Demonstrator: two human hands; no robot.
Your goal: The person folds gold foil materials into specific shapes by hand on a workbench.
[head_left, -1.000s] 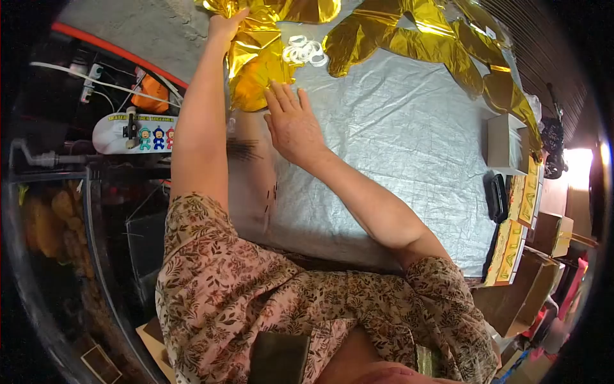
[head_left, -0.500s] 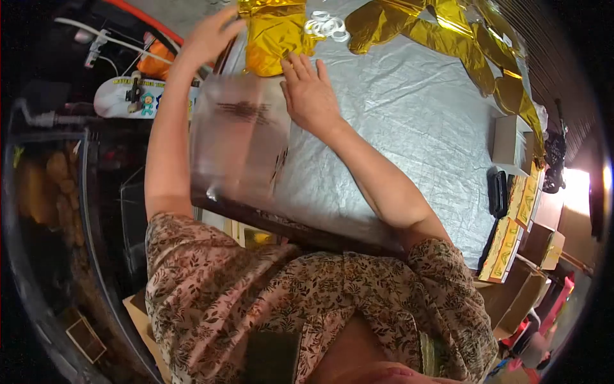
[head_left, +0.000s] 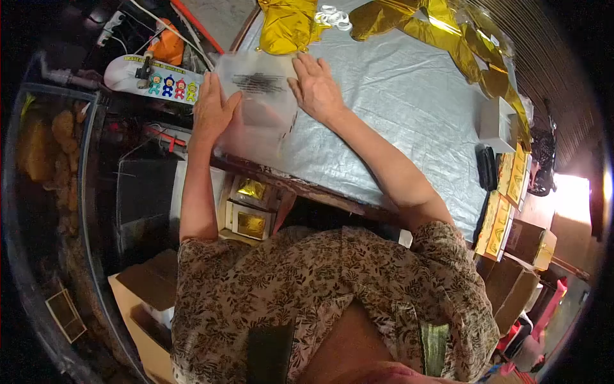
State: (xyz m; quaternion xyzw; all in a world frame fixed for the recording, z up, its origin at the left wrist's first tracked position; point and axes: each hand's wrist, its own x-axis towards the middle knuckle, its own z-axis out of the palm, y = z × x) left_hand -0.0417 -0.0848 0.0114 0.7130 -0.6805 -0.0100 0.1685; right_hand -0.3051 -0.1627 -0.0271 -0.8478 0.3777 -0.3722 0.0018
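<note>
A clear plastic bag [head_left: 263, 121] with dark printed text lies flat at the left end of the silver-covered table [head_left: 396, 115]. My left hand [head_left: 213, 114] rests on the bag's left edge, fingers stretched out and thumb apart. Against its upper right edge lies my right hand [head_left: 318, 88], flat with extended fingers. Just beyond the bag is a flat gold foil piece [head_left: 286, 27], beside white ring-like loops [head_left: 334, 18].
More gold foil [head_left: 441, 38] runs along the table's far right side. A white box [head_left: 497, 125], a black case [head_left: 487, 168] and yellow cartons [head_left: 499, 221] line the right edge. Left of the table sit a skateboard deck [head_left: 153, 78] and a glass tank [head_left: 54, 160].
My left hand has come down and nearer, from above the table's far left corner onto the bag's left edge. The bag, blurred before, now lies flatter. My right hand stays near its edge.
</note>
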